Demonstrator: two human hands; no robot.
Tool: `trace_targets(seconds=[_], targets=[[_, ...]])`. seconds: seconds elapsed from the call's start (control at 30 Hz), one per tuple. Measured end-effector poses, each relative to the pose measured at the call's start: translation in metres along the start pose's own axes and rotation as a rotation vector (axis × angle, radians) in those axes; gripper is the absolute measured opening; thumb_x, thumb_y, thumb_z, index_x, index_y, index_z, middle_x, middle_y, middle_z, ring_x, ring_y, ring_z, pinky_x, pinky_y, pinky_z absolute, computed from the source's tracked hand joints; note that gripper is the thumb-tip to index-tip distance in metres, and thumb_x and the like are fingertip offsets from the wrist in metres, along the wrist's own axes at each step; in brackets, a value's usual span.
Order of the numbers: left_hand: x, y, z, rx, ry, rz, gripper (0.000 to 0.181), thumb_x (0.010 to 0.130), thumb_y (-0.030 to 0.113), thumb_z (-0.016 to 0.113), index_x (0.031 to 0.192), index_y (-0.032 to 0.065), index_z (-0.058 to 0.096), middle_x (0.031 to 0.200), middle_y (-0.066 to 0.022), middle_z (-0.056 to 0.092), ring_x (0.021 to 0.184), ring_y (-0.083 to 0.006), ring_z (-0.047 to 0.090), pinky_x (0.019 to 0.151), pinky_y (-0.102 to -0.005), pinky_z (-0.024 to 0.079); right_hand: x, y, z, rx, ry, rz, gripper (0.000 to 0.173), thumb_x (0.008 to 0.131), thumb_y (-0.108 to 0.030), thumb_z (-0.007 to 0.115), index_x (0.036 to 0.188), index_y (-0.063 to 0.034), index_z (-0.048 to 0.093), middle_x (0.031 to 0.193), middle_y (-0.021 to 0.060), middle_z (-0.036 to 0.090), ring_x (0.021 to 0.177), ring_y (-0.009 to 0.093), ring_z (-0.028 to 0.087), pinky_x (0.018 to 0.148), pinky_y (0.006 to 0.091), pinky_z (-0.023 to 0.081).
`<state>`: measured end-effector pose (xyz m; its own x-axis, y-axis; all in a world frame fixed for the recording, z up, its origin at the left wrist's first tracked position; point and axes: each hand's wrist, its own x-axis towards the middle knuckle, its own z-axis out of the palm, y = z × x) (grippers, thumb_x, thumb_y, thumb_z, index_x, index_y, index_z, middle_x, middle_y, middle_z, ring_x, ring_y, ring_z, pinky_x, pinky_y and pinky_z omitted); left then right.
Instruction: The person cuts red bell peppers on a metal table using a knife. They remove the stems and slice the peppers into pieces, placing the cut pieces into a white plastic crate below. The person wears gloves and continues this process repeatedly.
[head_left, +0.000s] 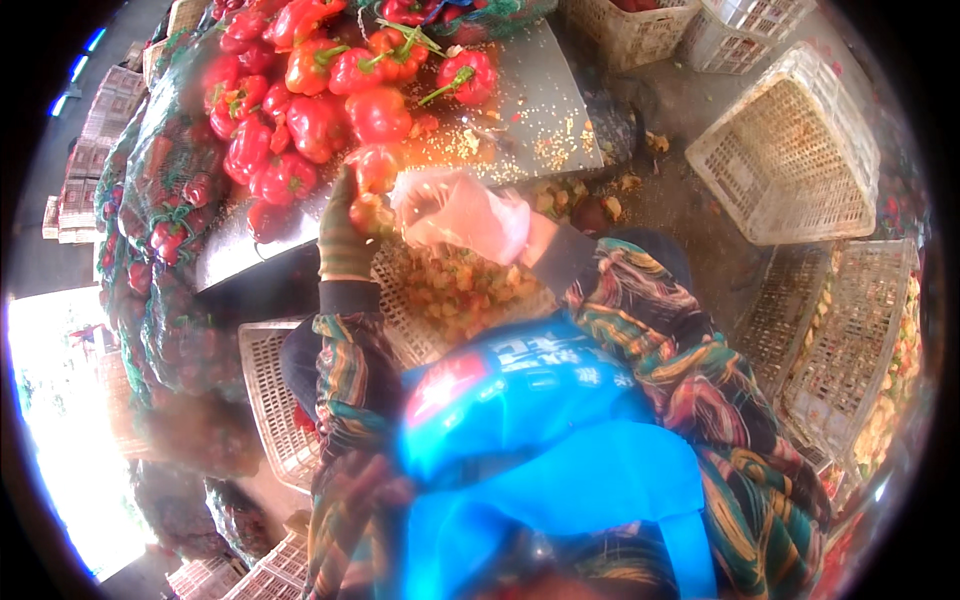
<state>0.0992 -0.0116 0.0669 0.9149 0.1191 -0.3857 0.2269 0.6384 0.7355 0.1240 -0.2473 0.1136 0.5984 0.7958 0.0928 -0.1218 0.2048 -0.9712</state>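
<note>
My left hand (343, 229), in a striped knit glove, is closed around a red bell pepper (370, 215) at the near edge of a metal table (536, 82). Just to its right is my right hand (459, 216), in a pale pink glove and blurred, its fingers curled towards the pepper. Whether it grips a tool or anything else cannot be made out. On the table, a heap of red bell peppers (315, 127) lies beyond my left hand. Below both hands, a plastic crate (401, 304) in front of me holds many pepper cores (472, 289).
Pale seeds (555, 142) are scattered over the table. Green mesh sacks of peppers (169, 172) line the left side. An empty-looking tilted crate (787, 142) stands at right, above more crates (840, 337). Another crate (274, 397) sits beside my left leg.
</note>
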Motion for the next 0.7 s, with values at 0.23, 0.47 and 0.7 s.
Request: trace_targets(seconds=[0.23, 0.47, 0.7], targets=[[-0.028, 0.054, 0.022, 0.123, -0.007, 0.309, 0.055, 0.090, 0.050, 0.063, 0.121, 0.0052, 0.057, 0.097, -0.0201, 0.067, 0.067, -0.0376, 0.067, 0.061, -0.0534, 0.059, 0.002, 0.014, -0.021, -0.990, 0.299, -0.211, 0.038, 0.076, -0.030, 0.072, 0.099, -0.0006, 0.066, 0.096, 0.0199, 0.066, 0.098, 0.035, 0.062, 0.085, 0.0402, 0.051], [0.034, -0.014, 0.011, 1.192, 0.380, 0.650, 0.036, 0.079, 0.024, 0.078, 0.108, 0.0058, 0.066, 0.092, -0.0108, 0.069, 0.078, -0.0196, 0.063, 0.072, -0.0315, 0.051, 0.022, 0.012, -0.043, -0.671, 0.467, 0.071, 0.042, 0.082, -0.021, 0.075, 0.116, 0.0000, 0.062, 0.106, 0.0146, 0.066, 0.103, 0.022, 0.063, 0.083, 0.0331, 0.052], [-0.015, -0.007, 0.078, 0.791, 0.067, 0.566, 0.027, 0.092, 0.023, 0.066, 0.106, 0.0007, 0.066, 0.082, 0.0014, 0.062, 0.073, -0.0062, 0.051, 0.061, -0.0245, 0.044, 0.022, -0.008, -0.017, -0.577, 0.429, -0.082, 0.045, 0.082, -0.025, 0.074, 0.118, -0.0020, 0.057, 0.109, 0.0176, 0.066, 0.100, 0.028, 0.066, 0.082, 0.0347, 0.052]])
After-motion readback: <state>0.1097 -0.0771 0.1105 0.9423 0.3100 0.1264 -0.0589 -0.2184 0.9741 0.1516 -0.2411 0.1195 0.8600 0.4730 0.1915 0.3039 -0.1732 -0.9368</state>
